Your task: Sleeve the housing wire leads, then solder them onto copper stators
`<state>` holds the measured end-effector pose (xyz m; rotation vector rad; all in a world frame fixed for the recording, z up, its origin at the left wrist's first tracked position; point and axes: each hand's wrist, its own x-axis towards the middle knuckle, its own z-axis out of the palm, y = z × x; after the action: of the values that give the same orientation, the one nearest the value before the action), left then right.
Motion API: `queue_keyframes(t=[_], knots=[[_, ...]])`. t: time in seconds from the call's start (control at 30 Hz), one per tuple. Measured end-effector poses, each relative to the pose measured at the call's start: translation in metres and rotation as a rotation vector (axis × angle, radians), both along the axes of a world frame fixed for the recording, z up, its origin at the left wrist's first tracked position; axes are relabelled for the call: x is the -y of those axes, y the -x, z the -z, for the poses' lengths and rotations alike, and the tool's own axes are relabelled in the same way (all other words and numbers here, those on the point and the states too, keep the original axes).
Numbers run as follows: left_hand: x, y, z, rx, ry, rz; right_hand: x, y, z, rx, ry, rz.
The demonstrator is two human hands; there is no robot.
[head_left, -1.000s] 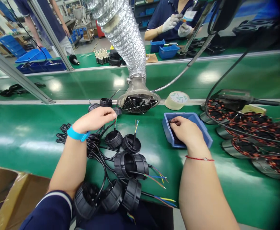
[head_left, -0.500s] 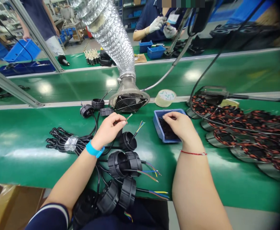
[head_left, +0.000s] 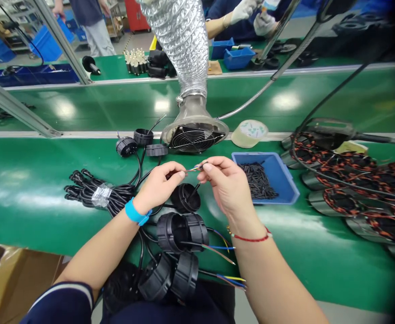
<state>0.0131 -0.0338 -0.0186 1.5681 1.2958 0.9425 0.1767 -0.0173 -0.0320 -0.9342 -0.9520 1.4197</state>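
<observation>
My left hand (head_left: 160, 185) is closed in a pinch on thin coloured wires (head_left: 192, 169), whose ends point right. My right hand (head_left: 227, 182) meets it there, thumb and fingertips closed on a short black tube (head_left: 204, 165) at the wire tips. Whether the wires sit inside the tube is too small to tell. Below the hands, a black threaded cap (head_left: 185, 199) lies with a cable through it. Nearer me are more black caps (head_left: 155, 276) with stripped brown, blue and yellow wires (head_left: 231, 279). Right of my right hand, a blue bin (head_left: 285, 177) holds many short black tubes (head_left: 260, 182).
A fan hood (head_left: 195, 130) on a silver duct hangs beyond my hands, beside a tape roll (head_left: 249, 133). Copper-wound stators (head_left: 349, 200) crowd the right. Bundled black cables (head_left: 101, 193) lie left. Across the bench, a person's gloved hands (head_left: 265, 22) work near blue bins (head_left: 238, 58).
My right hand has left the blue bin and come left to the wires with a short black tube. The bin now shows more fully, and the whole view has shifted.
</observation>
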Motion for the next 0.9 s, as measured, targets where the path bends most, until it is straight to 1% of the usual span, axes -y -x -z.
queue_keyframes(t=[0.1, 0.23, 0.53, 0.73, 0.9], knots=[[0.001, 0.0, 0.0, 0.015, 0.012, -0.001, -0.001, 0.001, 0.003, -0.012, -0.009, 0.011], [0.001, 0.001, 0.0, 0.01, 0.016, 0.001, -0.002, 0.0, 0.003, -0.033, -0.048, 0.022], [0.0, 0.001, 0.0, 0.01, 0.011, 0.0, -0.001, 0.001, 0.005, -0.028, -0.04, -0.018], [-0.002, 0.001, 0.006, 0.144, 0.053, -0.078, -0.003, 0.005, 0.01, -0.024, 0.007, 0.017], [-0.003, 0.001, 0.007, 0.185, 0.07, -0.087, 0.0, 0.011, 0.012, 0.056, -0.016, 0.007]])
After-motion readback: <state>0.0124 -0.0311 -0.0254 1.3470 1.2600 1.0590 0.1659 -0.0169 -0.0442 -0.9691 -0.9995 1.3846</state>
